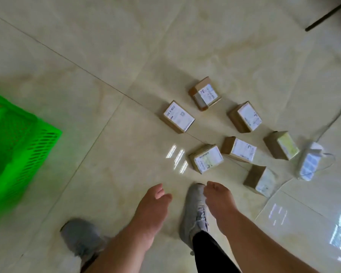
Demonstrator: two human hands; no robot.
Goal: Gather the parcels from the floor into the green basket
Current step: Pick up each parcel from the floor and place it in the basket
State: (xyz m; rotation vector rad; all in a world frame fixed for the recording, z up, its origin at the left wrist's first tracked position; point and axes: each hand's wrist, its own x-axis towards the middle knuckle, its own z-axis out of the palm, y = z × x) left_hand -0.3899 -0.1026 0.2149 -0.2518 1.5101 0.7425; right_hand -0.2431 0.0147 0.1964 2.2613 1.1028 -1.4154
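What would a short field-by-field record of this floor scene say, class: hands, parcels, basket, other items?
left hand: bare left hand, open, holding nothing
right hand: bare right hand, fingers curled, holding nothing
parcels: seven small brown cardboard boxes with white labels, all on the floor, nearest one
basket: green slatted plastic basket at far left, contents not visible
other: white power strip with cable, right of the parcels
floor: glossy beige tiled floor

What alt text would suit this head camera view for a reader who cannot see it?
Seven small brown cardboard parcels with white labels lie scattered on a glossy beige tiled floor, none yet in the green slatted plastic basket at far left. The person's empty left hand and right hand reach down above grey sneakers.
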